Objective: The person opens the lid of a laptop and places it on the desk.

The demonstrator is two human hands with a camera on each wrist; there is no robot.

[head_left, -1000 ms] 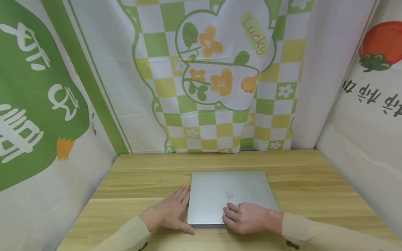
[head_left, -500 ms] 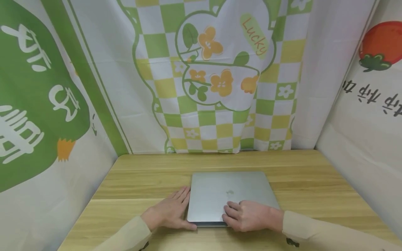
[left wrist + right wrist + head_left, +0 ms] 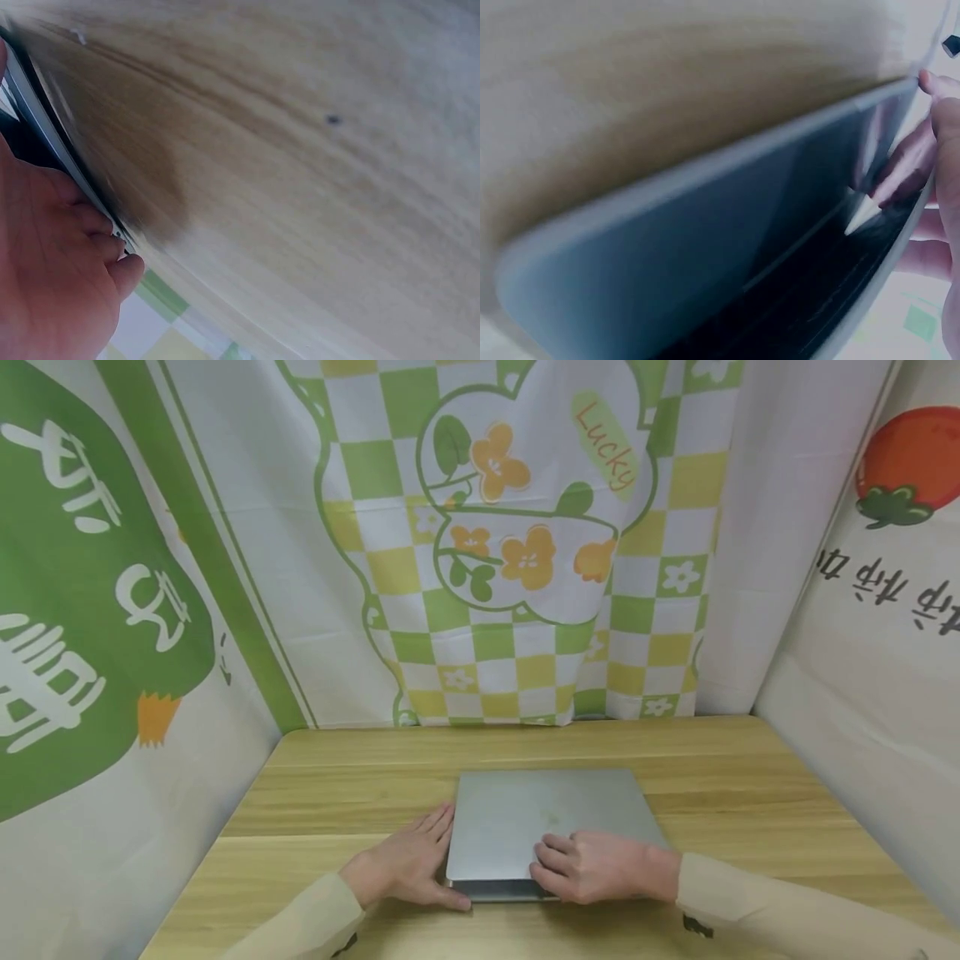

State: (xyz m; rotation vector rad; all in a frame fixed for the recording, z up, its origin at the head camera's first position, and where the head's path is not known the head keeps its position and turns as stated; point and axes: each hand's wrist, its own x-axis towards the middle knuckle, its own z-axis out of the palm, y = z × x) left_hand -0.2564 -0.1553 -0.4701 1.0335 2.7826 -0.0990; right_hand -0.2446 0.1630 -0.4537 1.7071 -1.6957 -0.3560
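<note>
A silver laptop [image 3: 498, 827] lies on the wooden table, its lid raised slightly at the front edge. A dark gap shows between lid and base. My right hand [image 3: 600, 867] pinches the lid's front edge, fingers curled over the top. In the right wrist view, the dark inside of the laptop [image 3: 727, 217] opens beside my right hand [image 3: 943, 217]. My left hand [image 3: 411, 864] lies along the laptop's left side, fingers extended, with the thumb by the front corner. The left wrist view has my left hand [image 3: 56, 262] against the laptop's thin side edge [image 3: 56, 139].
The wooden table [image 3: 352, 768] extends around the laptop on all sides. A green and white checked curtain [image 3: 495, 652] hangs behind it. Printed cloth walls close in the left [image 3: 225, 735] and right [image 3: 847, 693] sides.
The laptop lid's front edge has risen from almost closed to a narrow gap, with my right hand moving up slightly along with it. My left hand has stayed nearly in place.
</note>
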